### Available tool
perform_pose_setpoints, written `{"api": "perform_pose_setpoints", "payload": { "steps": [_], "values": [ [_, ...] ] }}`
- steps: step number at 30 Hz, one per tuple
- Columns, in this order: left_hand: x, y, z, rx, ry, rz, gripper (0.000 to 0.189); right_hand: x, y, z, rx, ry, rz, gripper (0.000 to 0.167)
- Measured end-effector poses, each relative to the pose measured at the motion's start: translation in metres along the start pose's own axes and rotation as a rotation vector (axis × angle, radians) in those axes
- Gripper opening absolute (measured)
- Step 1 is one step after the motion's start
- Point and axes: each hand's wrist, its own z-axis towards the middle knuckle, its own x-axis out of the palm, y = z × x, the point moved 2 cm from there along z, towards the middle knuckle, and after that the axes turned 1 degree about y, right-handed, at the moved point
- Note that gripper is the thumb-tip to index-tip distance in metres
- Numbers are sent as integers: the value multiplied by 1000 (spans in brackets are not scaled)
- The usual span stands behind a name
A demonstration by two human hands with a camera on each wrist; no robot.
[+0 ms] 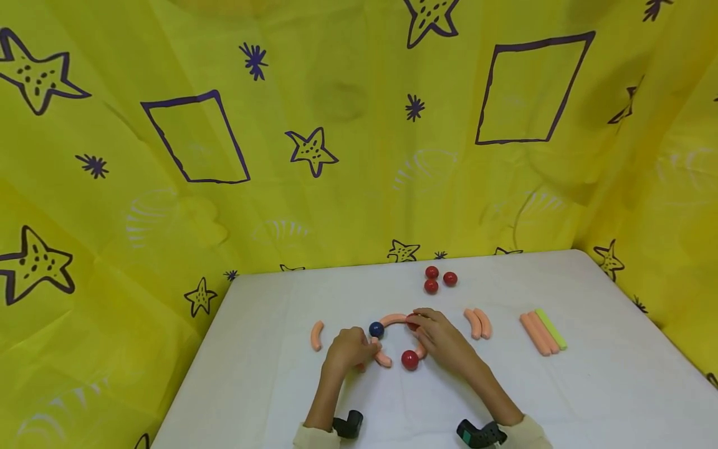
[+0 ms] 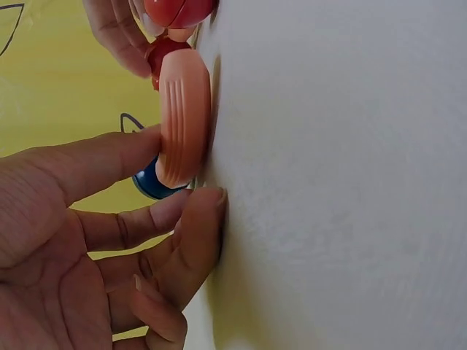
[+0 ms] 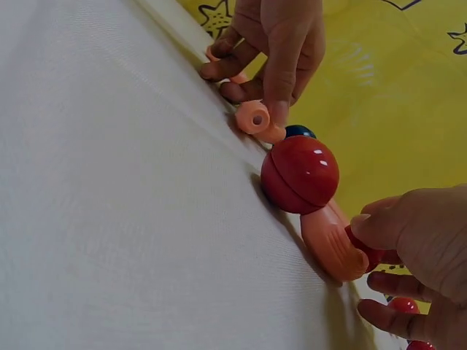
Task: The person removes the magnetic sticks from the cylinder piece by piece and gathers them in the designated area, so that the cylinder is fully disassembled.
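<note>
A ring of curved orange rods and balls lies on the white table. My left hand [image 1: 350, 349] pinches one curved orange rod [image 2: 184, 117] of the ring, its thumb on the rod's side and its other fingers bent by the tabletop. That rod's one end meets a blue ball [image 1: 376, 329]; its other end, with a small hole, faces a red ball [image 3: 300, 175]. Another orange rod [image 1: 360, 368] is mostly covered by the left hand. My right hand [image 1: 443, 340] grips a second red ball [image 3: 368, 251] at the ring's far right, where curved rods [image 1: 394, 318] join.
Three red balls [image 1: 431, 286] lie at the back. Two curved orange rods [image 1: 477, 324] sit right of the ring, beyond them straight orange rods [image 1: 538, 335] and a green one [image 1: 551, 328]. A single curved rod [image 1: 316, 335] lies left. Yellow cloth [image 1: 348, 212] hangs behind the table.
</note>
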Motion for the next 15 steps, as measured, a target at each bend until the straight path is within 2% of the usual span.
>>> {"api": "perform_pose_setpoints", "payload": {
  "steps": [4,8,11,15],
  "values": [
    [0,-4,0,3,-23,-2,32,-2,0,1,18,-10,-8,18],
    [0,-6,2,5,-59,35,25,-7,-1,0,46,23,-17,5],
    [2,-6,3,16,-83,71,24,-10,-2,0,48,64,-24,10],
    [4,-6,4,24,-114,88,27,-12,-3,0,37,131,23,18]
  ]
}}
